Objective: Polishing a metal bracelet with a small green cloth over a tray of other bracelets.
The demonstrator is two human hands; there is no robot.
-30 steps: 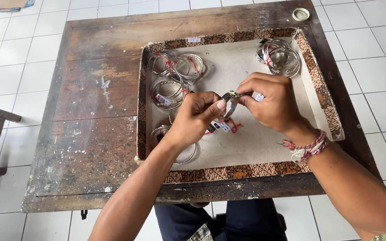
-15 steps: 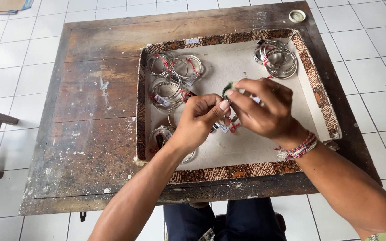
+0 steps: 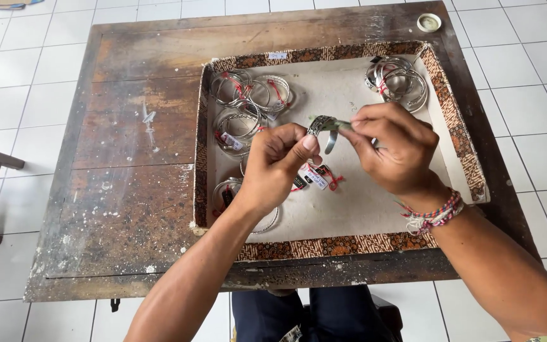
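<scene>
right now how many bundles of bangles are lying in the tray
4 visible: upper left corner, below it, by the left hand at the left wall, upper right corner. Hands may hide more.

It looked like a jewellery workshop: a scarred, paint-flecked wooden table [image 3: 128, 183] stood on white floor tiles [image 3: 527, 88], bearing a tray [image 3: 343, 244] of tagged silver bangles [image 3: 248, 95]

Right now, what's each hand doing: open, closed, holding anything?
Left hand: closed, pinching one end of the silver cuff bracelet.
Right hand: closed, pinching the bracelet's other end above the tray.
</scene>
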